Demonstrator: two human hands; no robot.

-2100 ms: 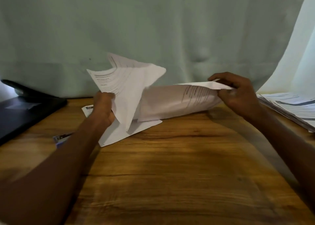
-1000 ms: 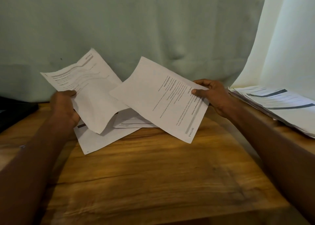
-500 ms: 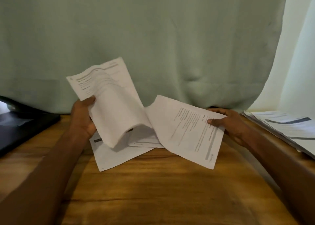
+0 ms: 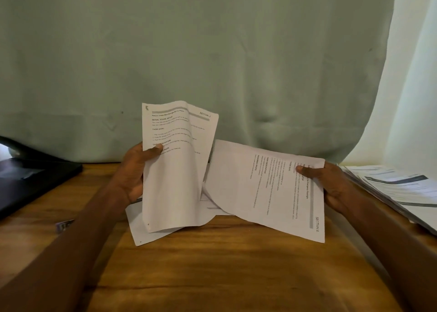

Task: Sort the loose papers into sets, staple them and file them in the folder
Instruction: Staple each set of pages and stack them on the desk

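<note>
Head view: left hand (image 4: 133,172) pinches curled Section 1 sheet (image 4: 176,169); right hand (image 4: 331,184) pinches flat Section 2 sheet (image 4: 262,188).

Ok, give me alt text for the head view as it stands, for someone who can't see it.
The left hand holds up a sheet headed SECTION 1, while the right hand holds a sheet headed SECTION 2 turned sideways, both above loose papers on a wooden table. A paper stack lies far right, a black folder far left.
</note>
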